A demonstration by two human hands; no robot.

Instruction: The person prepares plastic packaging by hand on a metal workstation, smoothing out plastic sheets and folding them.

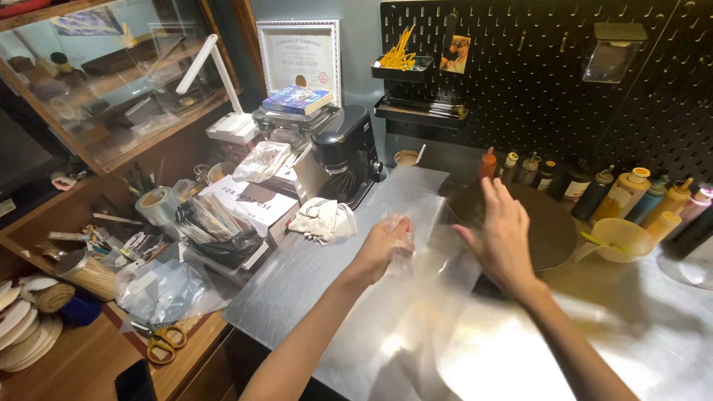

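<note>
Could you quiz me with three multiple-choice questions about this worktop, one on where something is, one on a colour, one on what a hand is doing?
1. Where do the scissors lie?
A. on the wooden shelf at the lower left
B. on the round dark plate
C. on the pegboard

2. What colour are the scissors' handles?
A. blue
B. orange-yellow
C. white

3. How is the left hand?
A. flat and open
B. closed on a clear plastic sheet
C. holding a bottle

Answers:
1 A, they rest on the wood beside the metal counter.
2 B, both loops show orange-yellow.
3 B, its fingers pinch the clear film, while the right hand is spread open above it.
</note>
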